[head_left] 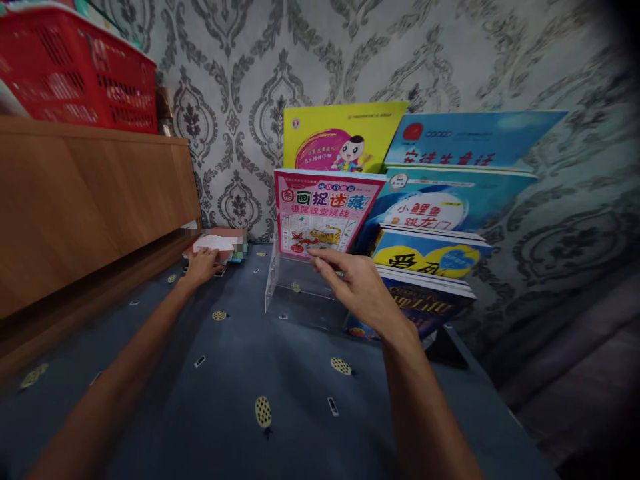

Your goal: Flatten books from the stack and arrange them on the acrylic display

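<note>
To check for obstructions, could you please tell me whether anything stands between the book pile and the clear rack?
Nothing visible stands between the book pile, where the left hand rests, and the left side of the clear rack. The right hand hides part of the rack's front.

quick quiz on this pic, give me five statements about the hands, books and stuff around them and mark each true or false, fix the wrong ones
1. The left hand is at the small pile beside the wooden cabinet. True.
2. The yellow book stands in front of the pink book. False: the pink book stands in front, partly covering the yellow book.
3. The red basket sits on top of the wooden cabinet. True.
4. The right hand is at the red basket. False: its fingertips are by the pink book's lower edge.
5. The book rack is see-through. True.
</note>
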`<state>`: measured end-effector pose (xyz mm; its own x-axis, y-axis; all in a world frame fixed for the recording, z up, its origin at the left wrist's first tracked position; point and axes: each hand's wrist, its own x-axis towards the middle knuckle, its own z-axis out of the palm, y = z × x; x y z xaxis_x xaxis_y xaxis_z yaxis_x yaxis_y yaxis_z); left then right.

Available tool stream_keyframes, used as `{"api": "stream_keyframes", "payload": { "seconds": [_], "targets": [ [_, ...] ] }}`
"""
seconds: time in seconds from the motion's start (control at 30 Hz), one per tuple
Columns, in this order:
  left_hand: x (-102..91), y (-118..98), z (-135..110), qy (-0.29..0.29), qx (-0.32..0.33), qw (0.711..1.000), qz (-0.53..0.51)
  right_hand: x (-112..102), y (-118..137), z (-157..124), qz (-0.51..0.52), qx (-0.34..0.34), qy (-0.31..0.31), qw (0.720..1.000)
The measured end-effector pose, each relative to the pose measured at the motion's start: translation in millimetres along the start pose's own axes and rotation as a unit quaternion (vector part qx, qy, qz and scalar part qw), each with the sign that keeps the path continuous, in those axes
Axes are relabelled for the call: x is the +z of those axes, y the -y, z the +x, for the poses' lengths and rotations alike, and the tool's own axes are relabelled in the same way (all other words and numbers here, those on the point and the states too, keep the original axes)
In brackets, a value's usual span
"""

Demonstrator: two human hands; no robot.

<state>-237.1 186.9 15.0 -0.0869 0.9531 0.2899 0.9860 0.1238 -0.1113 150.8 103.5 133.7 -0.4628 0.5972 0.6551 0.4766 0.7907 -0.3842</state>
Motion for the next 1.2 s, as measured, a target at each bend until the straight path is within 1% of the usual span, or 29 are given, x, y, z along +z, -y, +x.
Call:
{"api": "stream_keyframes", "payload": {
  "seconds": [0.27,0.4,0.5,0.57,0.73,0.87,0.97,1.03,1.1,1.2],
  "targets": [
    [-13.4,-5,-7,-0.023,0.061,0.997,0.031,-3,2,-2,0.001,0.003,0.003,1.000],
    [-22.1,-11,-18,-0.032,0.090,0.995,0.035,-4,1,-2,0.004,0.001,0.007,1.000],
    [-24.7,-17,-29,-0.033,0.108,0.993,0.039,-4,1,-2,0.005,0.000,0.005,1.000],
    [-22.2,-19,-35,-0.031,0.105,0.993,0.043,-4,2,-2,0.001,-0.002,0.005,1.000],
    [-9.2,-19,-41,-0.012,0.063,0.997,0.053,-3,5,-3,0.001,-0.008,0.012,1.000],
    [-7.9,-18,-44,0.000,0.061,0.997,0.052,-3,7,-3,-0.004,-0.010,0.020,1.000],
    [-12.6,-20,-51,0.006,0.070,0.996,0.048,3,10,-3,-0.024,-0.020,0.032,0.999],
    [-16.0,-22,-58,0.012,0.076,0.996,0.047,11,14,-3,-0.034,-0.030,0.052,0.998],
    [-18.7,-25,-68,0.020,0.082,0.995,0.046,21,19,-5,-0.041,-0.040,0.084,0.995],
    [-21.4,-31,-85,0.032,0.089,0.994,0.046,41,28,-12,-0.052,-0.049,0.149,0.986]
  ]
}}
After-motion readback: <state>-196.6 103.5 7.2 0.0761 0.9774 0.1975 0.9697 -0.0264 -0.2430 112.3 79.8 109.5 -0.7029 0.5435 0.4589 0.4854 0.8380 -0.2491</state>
